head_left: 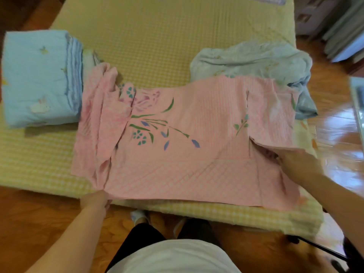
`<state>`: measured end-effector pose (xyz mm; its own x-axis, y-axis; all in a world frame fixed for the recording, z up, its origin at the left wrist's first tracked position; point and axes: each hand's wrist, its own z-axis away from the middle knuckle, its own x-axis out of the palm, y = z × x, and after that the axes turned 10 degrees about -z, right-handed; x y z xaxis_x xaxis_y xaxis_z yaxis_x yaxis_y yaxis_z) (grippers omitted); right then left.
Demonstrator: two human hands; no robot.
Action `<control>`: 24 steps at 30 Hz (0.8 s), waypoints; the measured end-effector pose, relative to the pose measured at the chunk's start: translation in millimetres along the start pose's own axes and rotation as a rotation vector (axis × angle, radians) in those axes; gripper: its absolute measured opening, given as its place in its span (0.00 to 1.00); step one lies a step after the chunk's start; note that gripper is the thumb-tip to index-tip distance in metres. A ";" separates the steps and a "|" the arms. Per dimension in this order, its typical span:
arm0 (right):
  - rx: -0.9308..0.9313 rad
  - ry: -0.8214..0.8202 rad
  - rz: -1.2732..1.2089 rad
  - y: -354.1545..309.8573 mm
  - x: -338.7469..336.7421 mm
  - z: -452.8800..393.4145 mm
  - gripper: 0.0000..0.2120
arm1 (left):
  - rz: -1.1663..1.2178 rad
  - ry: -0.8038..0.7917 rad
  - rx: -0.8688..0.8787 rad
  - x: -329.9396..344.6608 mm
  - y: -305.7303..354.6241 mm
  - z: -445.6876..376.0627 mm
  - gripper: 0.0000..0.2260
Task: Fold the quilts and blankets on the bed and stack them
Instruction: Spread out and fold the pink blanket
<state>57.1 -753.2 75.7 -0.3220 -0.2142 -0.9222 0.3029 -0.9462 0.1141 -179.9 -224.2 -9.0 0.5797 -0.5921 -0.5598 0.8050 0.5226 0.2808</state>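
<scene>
Bed (pixel 157 36): yellow checked cover, fills the upper frame.
Pink blanket (pixel 197 144): flower print, spread at centre, its left part bunched, its near edge along the bed's 6 o'clock side.
Folded blue quilt (pixel 39 79): rabbit print, at 9 o'clock, touching the pink blanket.
Crumpled pale blue blanket (pixel 256 60): at 2 o'clock, partly under the pink blanket.
Right hand (pixel 295 160): at 4 o'clock, fingers tucked under a raised fold; grip cannot be told.
Left hand (pixel 98 198): at 7 o'clock, pinches the near corner.

pink floral blanket (pixel 189 138): spread, part-folded, near edge | blue bunny quilt (pixel 39 77): folded, left | pale-blue blanket (pixel 254 60): crumpled, right
</scene>
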 end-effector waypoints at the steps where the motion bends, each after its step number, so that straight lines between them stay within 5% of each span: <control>1: 0.024 0.120 -0.123 -12.9 -31.9 -9.9 0.11 | -0.018 -0.015 0.036 -0.9 3.9 4.3 0.03; 4: -0.104 0.399 -0.353 -92.4 -111.8 -36.8 0.10 | 0.004 -0.120 0.112 -2.8 13.0 23.3 0.01; 6: -0.304 0.425 -0.461 -174.3 -135.9 -37.4 0.08 | 0.099 -0.285 0.149 -8.0 17.5 36.7 0.02; 8: -0.485 0.318 -0.480 -257.9 -130.4 -28.4 0.08 | 0.169 -0.433 0.137 -17.1 22.1 46.5 0.02; 13: -0.620 -0.349 -0.379 -428.0 -60.5 24.1 0.28 | 0.089 -0.626 0.097 -50.3 44.0 50.5 0.03; 15: -0.530 -0.392 -0.425 -459.8 -40.1 36.3 0.31 | 0.053 -0.697 0.134 -62.0 59.0 47.9 0.05; 18: -0.339 -0.227 -0.502 -474.7 -27.8 35.9 0.24 | -0.093 -0.815 0.241 -73.4 74.0 36.5 0.05; 21: -0.265 -0.140 -0.603 -480.9 -39.5 39.1 0.23 | -0.315 -0.742 0.636 -79.6 75.7 9.9 0.04; 24: -0.220 -0.073 -0.592 -476.2 -51.7 37.1 0.22 | -0.566 -0.347 1.282 -75.8 76.5 -28.2 0.18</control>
<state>-103.7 -300.6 82.8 -0.5493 0.3066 -0.7774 0.2295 -0.8392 -0.4930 -165.8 -122.1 32.9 0.0011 -0.7428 -0.6696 0.3814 -0.6186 0.6869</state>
